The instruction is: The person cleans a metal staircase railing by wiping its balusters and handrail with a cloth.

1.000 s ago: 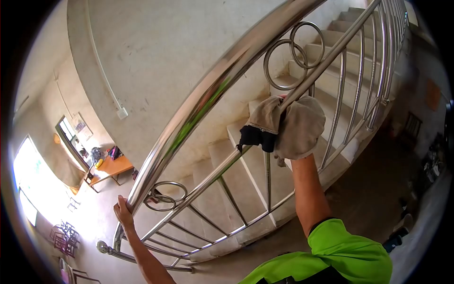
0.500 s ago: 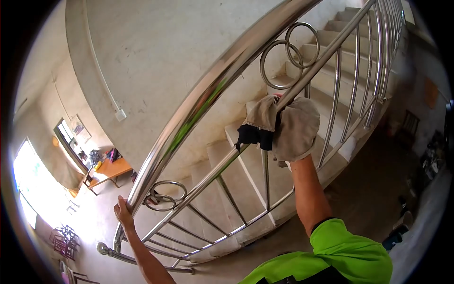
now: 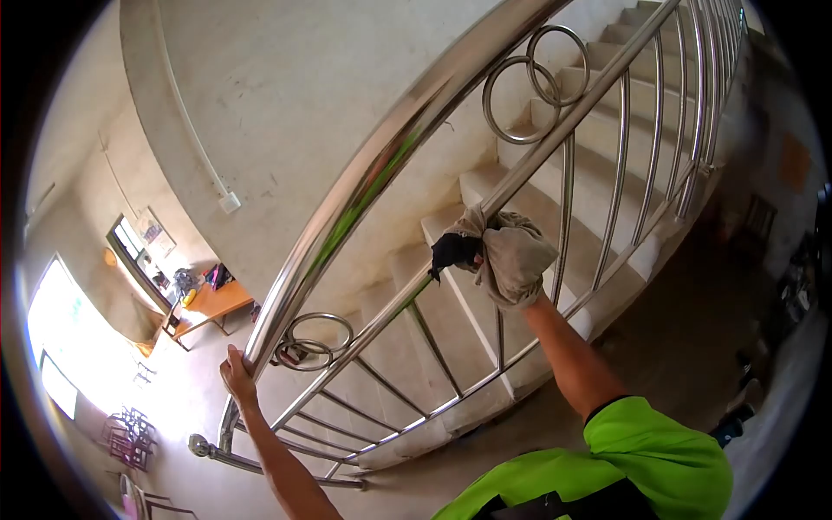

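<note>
My left hand is wrapped round the lower end of the thick, shiny handrail, at the left. Around the thinner rail below it, a grey-brown cloth with a black part is bunched. My right hand grips this cloth against the rail; most of the hand is hidden under the fabric, with only a bit of finger showing. Metal rings sit between the two rails above the cloth, and thin balusters run down from the lower rail.
Concrete stairs climb behind the railing to the upper right. A ball-ended lower rail juts out at the lower left. Farther off are an orange table with items on it, stacked dark chairs and a bright opening.
The cloth and my right hand have slid down the thinner rail, toward the lower left, and the cloth is more tightly bunched. My left hand keeps its hold, while the view has shifted slightly.
</note>
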The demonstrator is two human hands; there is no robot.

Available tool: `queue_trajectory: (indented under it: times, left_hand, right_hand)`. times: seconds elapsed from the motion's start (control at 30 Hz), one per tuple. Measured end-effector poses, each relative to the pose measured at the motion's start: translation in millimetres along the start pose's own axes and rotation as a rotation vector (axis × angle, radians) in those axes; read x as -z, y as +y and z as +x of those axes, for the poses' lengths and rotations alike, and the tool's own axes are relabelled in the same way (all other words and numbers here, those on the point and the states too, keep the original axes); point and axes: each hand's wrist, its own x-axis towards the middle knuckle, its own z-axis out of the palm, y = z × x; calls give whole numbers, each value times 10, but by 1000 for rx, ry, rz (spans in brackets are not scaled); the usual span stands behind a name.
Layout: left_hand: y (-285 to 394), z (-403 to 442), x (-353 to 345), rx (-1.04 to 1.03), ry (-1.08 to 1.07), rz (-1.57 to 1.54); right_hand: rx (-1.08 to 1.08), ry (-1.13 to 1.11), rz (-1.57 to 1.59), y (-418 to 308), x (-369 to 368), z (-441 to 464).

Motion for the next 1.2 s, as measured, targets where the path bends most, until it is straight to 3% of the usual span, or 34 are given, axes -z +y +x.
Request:
queue_trajectory:
  times: [0.1, 0.13, 0.2, 0.23, 0.3, 0.33, 0.43, 0.5, 0.57, 0.63, 0.7, 0.77, 0.87, 0.9, 0.97, 1.0, 1.07, 1.2]
  left_hand:
    - [-10, -10, 6, -73, 14, 20]
    - [53, -13, 10, 43, -22, -42]
    - [80, 1, 38, 161, -51, -107]
    - [65, 13, 59, 172, -93, -109]
    - [72, 11, 76, 191, -128, -115]
    - [122, -6, 78, 191, -118, -101]
    - [212, -48, 40, 187, -57, -110]
    - [166, -69, 19, 20, 22, 28]
    - [177, -39, 47, 133, -45, -12]
    - [233, -66, 29, 80, 41, 39]
    - [111, -17, 46, 187, -20, -13]
    - [214, -53, 39, 115, 39, 80]
    - [174, -22, 82, 130, -35, 37]
    - [160, -22, 91, 156, -74, 6]
    - [180, -46, 64, 158, -32, 9]
    - [268, -62, 79, 197, -49, -9]
    - [271, -40, 106, 220, -86, -3]
    - [267, -31, 124, 200, -102, 72]
  right_hand:
    - [-325, 91, 500, 330, -282, -425]
    - [-492, -26, 1224, 453, -333, -568]
    - [-634, -169, 1950, 534, -377, -802]
    - [-822, -179, 1909, 508, -384, -929]
    - [-967, -237, 2025, 548, -396, -1356]
    - [-923, -285, 2193, 608, -368, -1671]
    - [-1100, -339, 1682, 572, -94, -2167]
    - [-1075, 5, 1492, 500, 80, -2237]
    - [-1049, 92, 1298, 550, 337, -1885]
    - [-928, 140, 1119, 532, 640, -1350]
    - [-724, 176, 963, 365, 954, -723]
    - [-525, 197, 858, 120, 1145, -162]
    - [-318, 204, 900, -215, 1125, 526]
    - [-194, 140, 770, -313, 1050, 719]
    - [437, -91, -329, -514, 944, 997]
    - [444, -104, -320, -559, 883, 1007]
    - [335, -411, -529, -644, 760, 989]
    - [304, -394, -456, -825, 566, 830]
